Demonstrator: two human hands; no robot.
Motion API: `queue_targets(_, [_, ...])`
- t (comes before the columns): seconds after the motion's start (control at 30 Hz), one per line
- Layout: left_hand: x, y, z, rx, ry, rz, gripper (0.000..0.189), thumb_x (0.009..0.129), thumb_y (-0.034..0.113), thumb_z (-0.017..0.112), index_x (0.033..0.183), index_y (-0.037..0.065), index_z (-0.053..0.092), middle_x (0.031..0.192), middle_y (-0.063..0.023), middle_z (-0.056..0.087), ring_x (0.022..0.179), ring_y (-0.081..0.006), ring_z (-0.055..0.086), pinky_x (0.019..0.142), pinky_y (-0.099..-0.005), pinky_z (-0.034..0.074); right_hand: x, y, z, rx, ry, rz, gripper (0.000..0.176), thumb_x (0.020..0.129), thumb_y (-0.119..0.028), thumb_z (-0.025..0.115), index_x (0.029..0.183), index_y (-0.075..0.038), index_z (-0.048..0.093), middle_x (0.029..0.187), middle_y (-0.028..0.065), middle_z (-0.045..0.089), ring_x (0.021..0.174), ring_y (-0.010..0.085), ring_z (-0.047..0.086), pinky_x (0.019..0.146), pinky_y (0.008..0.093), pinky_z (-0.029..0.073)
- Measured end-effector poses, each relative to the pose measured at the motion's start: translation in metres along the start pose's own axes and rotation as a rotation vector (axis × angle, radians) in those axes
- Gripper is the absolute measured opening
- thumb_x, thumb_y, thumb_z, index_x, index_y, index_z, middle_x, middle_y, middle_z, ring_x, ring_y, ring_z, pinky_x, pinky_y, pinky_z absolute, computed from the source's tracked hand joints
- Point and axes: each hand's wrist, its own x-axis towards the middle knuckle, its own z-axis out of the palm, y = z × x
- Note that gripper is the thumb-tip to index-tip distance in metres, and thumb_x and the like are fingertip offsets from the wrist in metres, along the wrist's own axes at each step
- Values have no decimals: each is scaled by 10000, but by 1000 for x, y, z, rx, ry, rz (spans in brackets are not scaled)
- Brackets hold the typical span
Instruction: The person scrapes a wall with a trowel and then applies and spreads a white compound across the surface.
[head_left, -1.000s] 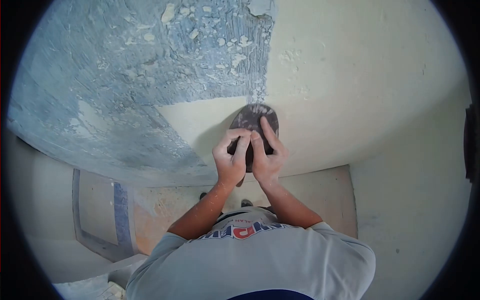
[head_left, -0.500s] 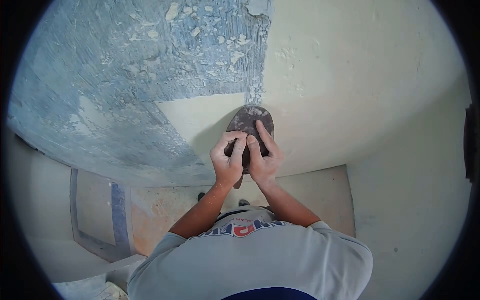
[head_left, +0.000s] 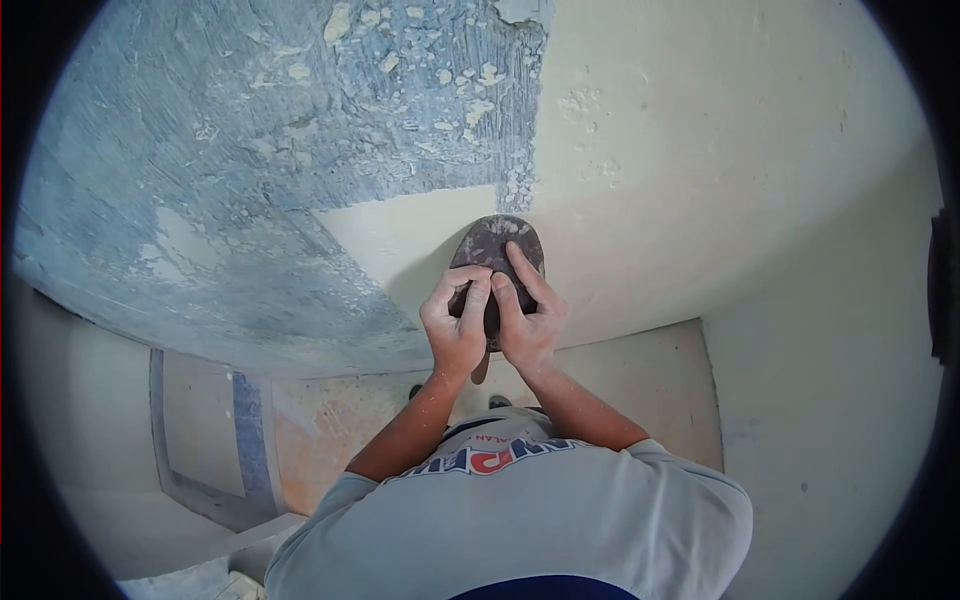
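Observation:
Both my hands press a dark, round-ended trowel (head_left: pixel 489 238) against the wall, its face speckled with pale plaster. My left hand (head_left: pixel 455 318) grips its left side with bent fingers. My right hand (head_left: pixel 532 315) holds the right side, with the index finger stretched up along the blade. The two thumbs lie close together near the middle. Below the hands, a narrow brown handle end (head_left: pixel 481 369) sticks out. Around the blade is smooth cream plaster (head_left: pixel 400 230), and just above its tip runs a rough blue-grey strip (head_left: pixel 516 150).
Rough blue-grey wall (head_left: pixel 250 150) with pale flecks spreads over the upper left. Smooth cream wall (head_left: pixel 700 140) covers the right, meeting a side wall (head_left: pixel 810 400). Dusty floor (head_left: pixel 640 380) lies below. A framed recess (head_left: pixel 205 420) is at lower left.
The view has shifted slightly. The trowel and both hands sit a little lower and further left against the wall, with the same grip.

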Motion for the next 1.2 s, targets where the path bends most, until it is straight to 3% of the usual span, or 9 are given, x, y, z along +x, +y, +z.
queue_targets(0.13, [9,7,1,3,-7,17,92,901,50,617,953,-18,651,913,-92,677,857,-150,623,794,-284,489,9,-5,3,-15,28,-77,348,862,-39,643,1207,8,639,1073,203,694,919,184,681,805,296,523])
queue_targets(0.93, [6,-2,2,19,-6,59,82,911,55,613,935,-17,645,911,-92,676,862,-156,627,794,-285,486,4,7,2,-40,22,-57,335,855,-52,653,1184,10,652,1040,201,704,885,185,696,780,293,534])
queue_targets(1.0, [6,-1,4,3,-12,38,82,910,56,613,934,-16,645,912,-92,676,863,-157,627,794,-285,486,5,1,0,-7,-26,50,353,865,-51,649,1205,42,627,1133,196,676,1032,209,648,916,317,489])
queue_targets(1.03, [4,-3,4,12,-2,28,82,910,57,613,935,-14,646,911,-90,675,860,-158,626,794,-285,486,3,3,-1,-7,-29,54,353,865,-51,649,1205,42,627,1133,196,676,1032,209,648,916,317,489])
queue_targets(1.1, [4,-6,2,23,10,27,83,911,59,613,936,-12,647,910,-89,675,857,-158,626,793,-285,486,4,8,2,-35,17,-33,323,857,-46,649,1174,15,656,1024,199,707,876,190,698,781,293,534])
queue_targets(1.2, [5,-7,3,1,-19,38,71,918,54,596,943,-4,629,911,-52,646,853,-120,581,791,-268,463,10,8,4,-45,42,-114,323,858,-48,649,1175,13,655,1033,201,705,881,190,696,785,292,532])
